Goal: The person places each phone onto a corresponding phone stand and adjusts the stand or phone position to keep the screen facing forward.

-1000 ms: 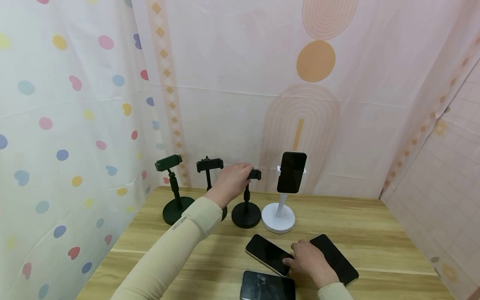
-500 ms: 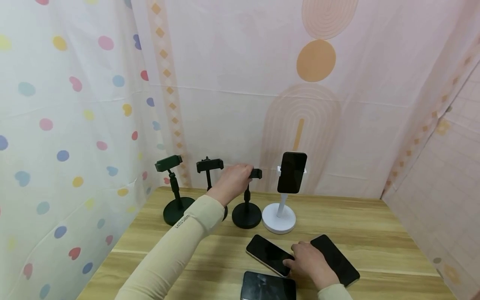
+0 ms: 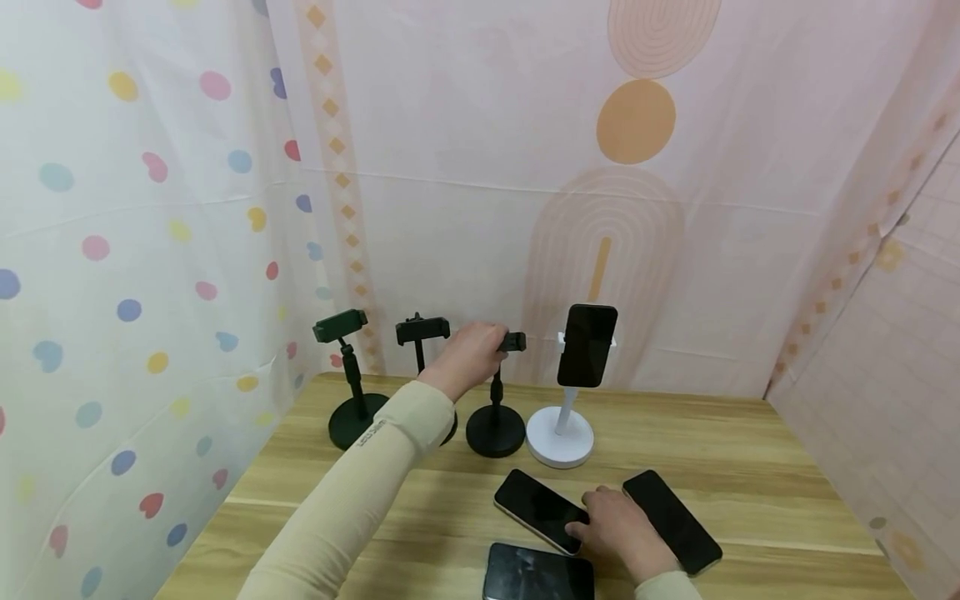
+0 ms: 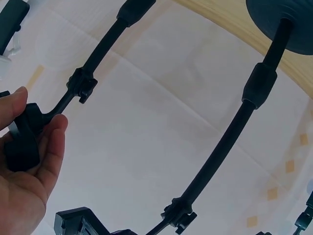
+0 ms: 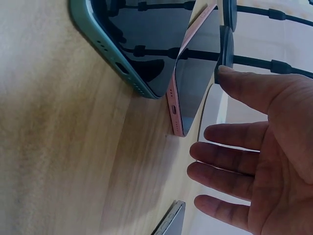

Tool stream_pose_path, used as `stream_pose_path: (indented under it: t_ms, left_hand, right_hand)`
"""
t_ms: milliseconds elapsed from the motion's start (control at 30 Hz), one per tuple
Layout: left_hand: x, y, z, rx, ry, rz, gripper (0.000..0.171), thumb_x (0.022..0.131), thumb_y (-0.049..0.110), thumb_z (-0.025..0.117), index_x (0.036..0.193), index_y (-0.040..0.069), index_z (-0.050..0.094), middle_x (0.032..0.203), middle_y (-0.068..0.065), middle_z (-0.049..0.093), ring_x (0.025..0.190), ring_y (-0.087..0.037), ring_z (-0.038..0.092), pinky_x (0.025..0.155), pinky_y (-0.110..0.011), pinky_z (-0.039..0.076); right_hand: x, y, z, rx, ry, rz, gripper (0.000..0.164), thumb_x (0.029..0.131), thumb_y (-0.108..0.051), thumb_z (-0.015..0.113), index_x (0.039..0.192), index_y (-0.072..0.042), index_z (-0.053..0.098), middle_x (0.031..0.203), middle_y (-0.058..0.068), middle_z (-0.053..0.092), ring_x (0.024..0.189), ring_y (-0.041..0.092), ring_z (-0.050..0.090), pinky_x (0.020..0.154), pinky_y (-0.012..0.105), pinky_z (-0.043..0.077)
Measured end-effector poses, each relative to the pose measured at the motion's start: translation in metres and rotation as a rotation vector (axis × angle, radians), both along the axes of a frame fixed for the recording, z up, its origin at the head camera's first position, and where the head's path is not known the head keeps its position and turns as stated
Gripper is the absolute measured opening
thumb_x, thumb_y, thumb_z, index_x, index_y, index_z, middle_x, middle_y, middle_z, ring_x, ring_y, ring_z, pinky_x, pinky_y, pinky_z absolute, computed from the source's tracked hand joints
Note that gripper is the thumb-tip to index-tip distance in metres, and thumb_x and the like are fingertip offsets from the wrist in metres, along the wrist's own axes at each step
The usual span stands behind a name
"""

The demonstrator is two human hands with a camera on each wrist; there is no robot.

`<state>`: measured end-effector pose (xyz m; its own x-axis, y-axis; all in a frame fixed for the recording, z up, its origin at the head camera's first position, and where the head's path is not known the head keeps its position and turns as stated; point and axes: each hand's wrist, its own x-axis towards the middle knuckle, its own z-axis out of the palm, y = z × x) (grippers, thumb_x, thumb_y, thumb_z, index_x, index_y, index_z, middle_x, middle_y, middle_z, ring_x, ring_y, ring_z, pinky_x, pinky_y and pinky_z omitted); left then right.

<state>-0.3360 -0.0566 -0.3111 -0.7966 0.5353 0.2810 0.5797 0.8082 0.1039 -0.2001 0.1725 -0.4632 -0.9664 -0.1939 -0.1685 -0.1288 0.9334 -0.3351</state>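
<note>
I see the left hand (image 3: 467,358) gripping the clamp head (image 4: 22,142) of a black stand (image 3: 496,429), thumb on one side and fingers on the other. The stand's neck runs down from that grip, and its round base stands on the wooden table (image 3: 810,508). On my feed, a second black stand (image 3: 423,330) rises just left of the held one, partly behind the forearm, with a dark green stand (image 3: 356,421) farther left. A white stand (image 3: 558,437) is just to the right, bearing an upright phone (image 3: 588,346).

The right hand (image 3: 622,529) holds nothing; the right wrist camera shows me its fingers loosely extended and its thumb apart. It is low over the table between two phones: a pink-edged phone (image 3: 538,504) by the thumb and a dark phone (image 3: 672,521) beside the back of the hand. I cannot tell whether the thumb touches the pink-edged one. A green-edged phone (image 3: 538,575) lies nearer the person.
</note>
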Motion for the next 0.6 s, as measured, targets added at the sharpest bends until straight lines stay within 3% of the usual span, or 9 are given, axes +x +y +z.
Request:
stream_pose_path:
  t_ms: [167, 300, 600]
  left_hand:
    - [-0.0026, 0.0000, 0.0031, 0.007, -0.044, 0.014, 0.007, 0.095, 0.010, 0.068, 0.091, 0.008, 0.063, 0.086, -0.003, 0.066, 0.075, -0.016, 0.059, 0.068, -0.030, 0.051]
    - [-0.0014, -0.0008, 0.0027, 0.000, -0.035, 0.025, 0.007, 0.094, 0.011, 0.069, 0.091, 0.008, 0.063, 0.087, -0.003, 0.066, 0.076, -0.015, 0.060, 0.070, -0.031, 0.051]
    - [0.0016, -0.0044, -0.0049, 0.043, 0.002, 0.025, 0.005, 0.095, 0.012, 0.069, 0.096, 0.008, 0.065, 0.092, -0.003, 0.069, 0.078, -0.015, 0.061, 0.071, -0.031, 0.052]
  right_hand:
    - [-0.0002, -0.0026, -0.0018, 0.006, 0.010, 0.004, 0.043, 0.086, -0.033, 0.077, 0.108, 0.003, 0.067, 0.098, 0.014, 0.063, 0.092, 0.033, 0.061, 0.085, 0.052, 0.049]
    - [-0.0014, -0.0055, -0.0042, 0.011, 0.020, 0.011, 0.041, 0.086, -0.033, 0.077, 0.105, 0.002, 0.067, 0.095, 0.014, 0.062, 0.088, 0.032, 0.061, 0.082, 0.052, 0.049]
    - [-0.0034, -0.0090, -0.0100, 0.000, -0.006, 0.022, 0.048, 0.088, -0.033, 0.076, 0.114, 0.005, 0.065, 0.104, 0.018, 0.061, 0.094, 0.035, 0.061, 0.086, 0.053, 0.049]
